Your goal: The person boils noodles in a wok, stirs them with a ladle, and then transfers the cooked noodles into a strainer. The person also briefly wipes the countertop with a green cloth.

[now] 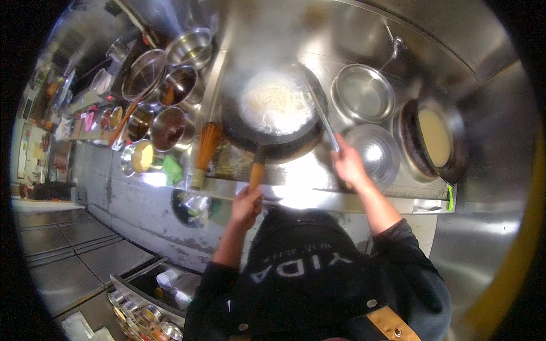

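Pale noodles [277,98] lie in steaming, bright liquid inside a dark wok [275,138] on the range. My left hand [247,206] is closed around the wok's wooden handle [257,172]. In my right hand [349,164] is a long metal utensil [325,119], its shaft slanting over the wok's right rim. The far end of that utensil is lost in steam and glare, so its kind cannot be told. Just right of my right hand a perforated metal strainer [375,153] rests on the range top.
A steel pot of water [362,93] sits under a tap [396,42]. Further right, a tilted pan [454,140] holds yellowish liquid. At left are a bamboo wok brush [207,147], several steel pots [172,128], a wire skimmer [143,74] and a green cloth [171,169]. A bin [192,208] stands below.
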`<action>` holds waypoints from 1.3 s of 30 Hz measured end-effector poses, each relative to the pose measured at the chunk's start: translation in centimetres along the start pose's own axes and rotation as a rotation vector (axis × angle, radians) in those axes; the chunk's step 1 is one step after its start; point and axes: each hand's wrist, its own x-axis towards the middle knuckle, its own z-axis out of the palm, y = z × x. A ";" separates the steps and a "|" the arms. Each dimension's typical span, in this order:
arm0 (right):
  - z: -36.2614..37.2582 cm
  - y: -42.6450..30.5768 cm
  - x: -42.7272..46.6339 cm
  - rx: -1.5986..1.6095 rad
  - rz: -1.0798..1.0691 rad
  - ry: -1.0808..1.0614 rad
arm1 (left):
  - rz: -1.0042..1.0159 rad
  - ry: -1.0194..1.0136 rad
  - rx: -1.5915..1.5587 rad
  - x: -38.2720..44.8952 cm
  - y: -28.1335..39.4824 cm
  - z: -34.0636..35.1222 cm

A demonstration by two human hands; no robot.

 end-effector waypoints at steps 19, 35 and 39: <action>-1.0 -0.5 -2.8 1.592 0.683 -0.842 | 0.059 0.024 0.111 -1.2 0.9 1.2; -1.2 -2.7 -6.3 0.149 0.012 -0.363 | 0.487 0.165 0.661 -1.7 2.1 1.2; -0.5 -2.5 -6.6 -0.190 -0.090 -0.250 | 0.799 0.131 0.976 -6.7 6.6 4.1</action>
